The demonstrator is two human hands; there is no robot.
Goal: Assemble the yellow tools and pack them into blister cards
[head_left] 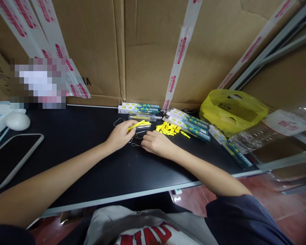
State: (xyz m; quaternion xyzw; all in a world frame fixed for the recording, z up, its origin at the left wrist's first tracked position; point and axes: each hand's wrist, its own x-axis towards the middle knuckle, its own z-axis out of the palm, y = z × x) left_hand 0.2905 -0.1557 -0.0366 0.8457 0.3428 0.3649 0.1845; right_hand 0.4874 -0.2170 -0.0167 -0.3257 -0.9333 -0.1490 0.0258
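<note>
Bare left forearm (68, 173) and right forearm (206, 170) converge without touching.
The left hand (122, 133) closes in a grip, fingers angled inward; the right hand (156, 144) is back upward, fingers curled, fingertips hidden.

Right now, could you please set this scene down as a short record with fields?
Left hand: holds at least one thin yellow plastic strip
Right hand: fingers curled beside bent metal wires; any grip hidden
Near right hand: pile of small yellow plastic pieces
Beyond left hand: clear plastic tubes
Right side: translucent yellow plastic bag, clear plastic bottle
Left side: dark-screened rectangular phone
Surface: black tabletop
</note>
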